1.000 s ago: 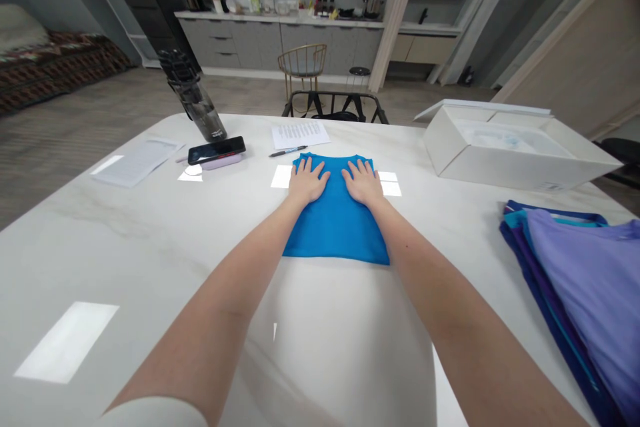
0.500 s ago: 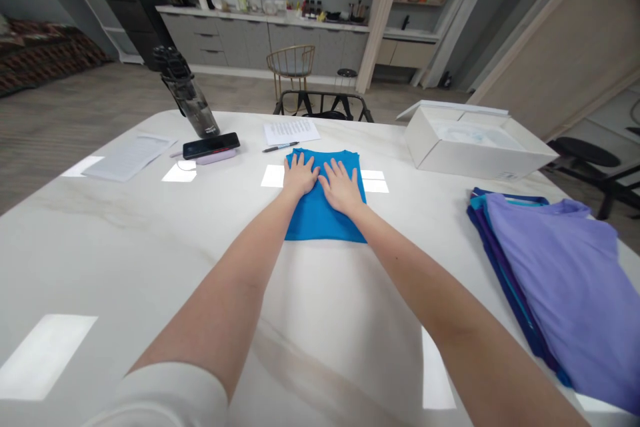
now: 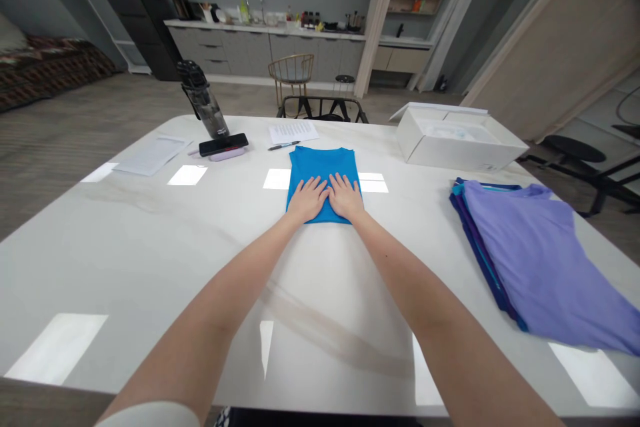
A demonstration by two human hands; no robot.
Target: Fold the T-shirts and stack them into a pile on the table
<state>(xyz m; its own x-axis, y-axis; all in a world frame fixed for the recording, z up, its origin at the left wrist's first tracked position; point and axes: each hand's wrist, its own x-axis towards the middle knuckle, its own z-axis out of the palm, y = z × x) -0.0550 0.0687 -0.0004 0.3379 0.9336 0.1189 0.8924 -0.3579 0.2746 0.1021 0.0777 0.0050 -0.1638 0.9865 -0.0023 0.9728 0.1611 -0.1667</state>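
Currently, the left hand (image 3: 309, 199) and right hand (image 3: 345, 196) are pressing flat and open, gripping nothing, on a folded blue shirt (image 3: 323, 167), which is lying mid-table on a white marble table (image 3: 125, 247) and hiding its lower edge beneath them. Off to the right, a purple shirt (image 3: 530, 260) is mostly covering darker garments (image 3: 467, 230); an open white box's (image 3: 450, 147) contents are hard to make out.

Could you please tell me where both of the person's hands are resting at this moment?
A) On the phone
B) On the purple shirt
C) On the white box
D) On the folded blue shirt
D. The left hand and right hand lie flat on the folded blue shirt.
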